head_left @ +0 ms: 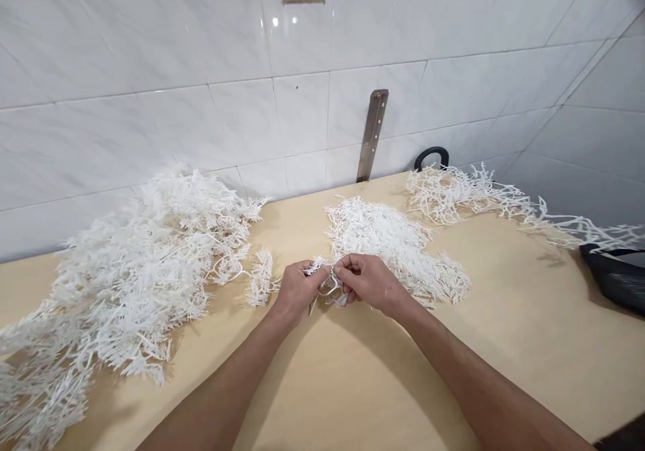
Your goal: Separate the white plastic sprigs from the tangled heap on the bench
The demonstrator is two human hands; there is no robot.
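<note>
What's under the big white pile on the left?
The pile lies on the table, which shows along its edge. Anything else beneath its middle is covered and can't be seen.

Bright light, white glare on glossy wall tiles (302, 115), soft shadows from my forearms (236, 370) on the tabletop (363, 397)

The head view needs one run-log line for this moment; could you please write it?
left hand: holding white strands; right hand: pinching at them; large white pile: left; smaller white pile: beyond right hand
</note>
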